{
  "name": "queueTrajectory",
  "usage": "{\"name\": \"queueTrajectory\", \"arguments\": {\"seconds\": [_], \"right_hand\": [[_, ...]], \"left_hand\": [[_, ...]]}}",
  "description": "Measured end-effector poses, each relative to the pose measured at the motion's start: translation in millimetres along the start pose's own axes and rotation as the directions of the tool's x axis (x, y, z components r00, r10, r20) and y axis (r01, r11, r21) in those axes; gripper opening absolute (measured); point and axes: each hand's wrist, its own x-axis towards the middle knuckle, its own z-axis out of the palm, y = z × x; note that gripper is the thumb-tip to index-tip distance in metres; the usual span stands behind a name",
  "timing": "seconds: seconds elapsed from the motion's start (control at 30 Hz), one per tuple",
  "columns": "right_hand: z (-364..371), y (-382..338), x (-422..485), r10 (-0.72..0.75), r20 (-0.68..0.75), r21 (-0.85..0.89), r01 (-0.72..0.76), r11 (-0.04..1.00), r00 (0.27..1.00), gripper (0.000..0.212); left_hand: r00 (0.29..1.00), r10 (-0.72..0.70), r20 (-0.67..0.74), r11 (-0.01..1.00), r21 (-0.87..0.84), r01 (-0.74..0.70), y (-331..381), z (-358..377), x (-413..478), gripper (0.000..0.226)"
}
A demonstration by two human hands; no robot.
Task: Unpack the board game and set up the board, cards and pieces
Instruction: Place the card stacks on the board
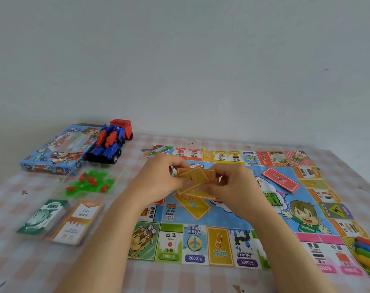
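Got the yellow cards [193, 179] up over the middle of the board [302, 210], with my left hand [156, 180] and right hand [234, 187] both pinching the bunch, fingers curled on it. There's a yellow rectangle on the board underneath. It might be more cards or just a printed slot, too blurry to call. The red cards [280, 180] lie on the board to the right, and the coloured pieces [368, 251] sit on its near right corner. Left of the board on the surface [31, 263]: green notes [43, 216], orange cards [78, 220], little green and red houses [89, 183], and the box [53, 149] with a toy truck [112, 142] right up against it.
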Motion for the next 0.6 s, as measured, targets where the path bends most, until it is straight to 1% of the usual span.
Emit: {"name": "queueTrajectory", "arguments": {"seconds": [0.07,0.1,0.17,0.23,0.33,0.4,0.5,0.53,0.6], "right_hand": [[1.7,3.3,0.9,0.022,0.009,-0.015,-0.021,1.000,1.000,0.021],[2.4,4.1,1.1,0.031,0.019,-0.015,-0.031,0.999,0.999,0.021],[2.2,4.0,0.7,0.040,0.043,-0.002,-0.040,0.999,0.998,0.012],[1.4,2.2,-0.1,0.025,0.036,0.042,-0.026,0.999,0.999,0.020],[0.5,1.8,1.0,0.009,-0.051,0.061,-0.006,0.998,0.999,0.031],[0.5,2.2,1.1,0.022,-0.039,0.047,-0.020,0.999,0.999,0.034],[2.1,-0.3,-0.7,0.037,0.029,0.054,-0.039,0.998,0.999,0.033],[2.7,-1.2,-0.9,0.044,0.031,0.066,-0.046,0.997,0.999,0.031],[2.8,-4.2,-0.3,0.068,-0.009,0.081,-0.068,0.994,0.998,0.020]], "left_hand": [[1.000,-0.008,0.015,1.000,0.011,0.007,0.6,-0.2,-1.0,0.022],[1.000,-0.012,0.025,1.000,0.025,0.012,1.1,-0.1,-1.6,0.024],[1.000,-0.011,0.019,0.999,0.046,0.010,1.8,1.1,-2.1,0.024],[0.999,-0.002,-0.044,1.000,0.023,0.003,1.8,1.3,-1.6,0.024],[0.988,0.008,-0.157,0.999,-0.045,-0.015,1.0,-1.2,-0.8,0.028],[0.981,0.010,-0.193,0.998,-0.059,-0.022,0.4,-2.1,-1.0,0.027],[0.990,0.020,-0.139,1.000,-0.004,-0.021,1.0,0.8,-2.4,0.024],[0.993,0.030,-0.112,0.999,0.028,-0.028,0.9,2.1,-2.4,0.024],[0.996,0.041,-0.083,0.998,0.061,-0.036,-0.3,4.2,-1.6,0.024]]}}
